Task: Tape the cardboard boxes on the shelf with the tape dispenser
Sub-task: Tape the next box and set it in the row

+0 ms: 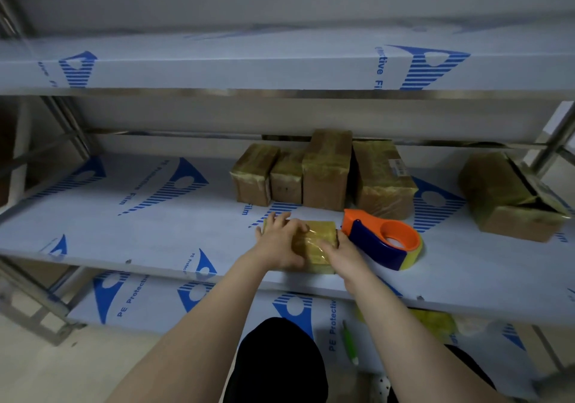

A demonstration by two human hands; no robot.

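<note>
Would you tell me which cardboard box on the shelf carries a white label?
The box right behind the tape dispenser, rightmost in the back row of four; only it shows a label.

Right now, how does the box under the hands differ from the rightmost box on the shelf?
The box under the hands is small, flat and closed; the rightmost box is bigger, one end gaping. The left hand and right hand touch the first; nothing touches the rightmost box. Both are cardboard under yellowish tape.
</note>
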